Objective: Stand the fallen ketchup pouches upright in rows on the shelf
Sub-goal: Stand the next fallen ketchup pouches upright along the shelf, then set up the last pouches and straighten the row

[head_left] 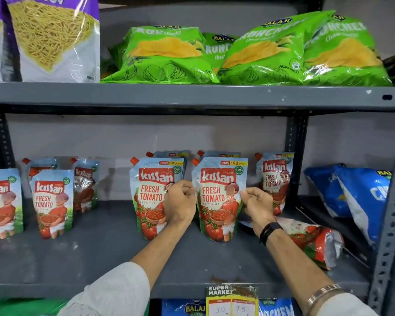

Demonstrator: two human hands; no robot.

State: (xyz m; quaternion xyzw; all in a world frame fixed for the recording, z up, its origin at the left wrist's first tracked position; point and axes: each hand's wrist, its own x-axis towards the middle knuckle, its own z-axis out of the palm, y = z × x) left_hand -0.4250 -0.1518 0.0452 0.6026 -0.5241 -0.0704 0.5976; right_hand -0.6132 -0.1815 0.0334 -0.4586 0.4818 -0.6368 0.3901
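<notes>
Several Kissan ketchup pouches stand upright on the grey shelf (100, 254). One upright pouch (217, 201) stands in the front middle; my left hand (180, 206) pinches its left edge and my right hand (258, 206) pinches its right edge. Another upright pouch (149, 197) stands just left of my left hand, partly hidden by it. More pouches stand behind these two and at the right back (273, 179). Three pouches stand at the left (51, 201). One fallen pouch (315, 242) lies flat at the right front, under my right forearm.
Blue chip bags (360, 201) lean at the shelf's right end beside the perforated upright post (390, 224). Green chip bags (260, 51) and sev packs (53, 39) fill the shelf above. A price tag (232, 299) hangs on the front edge.
</notes>
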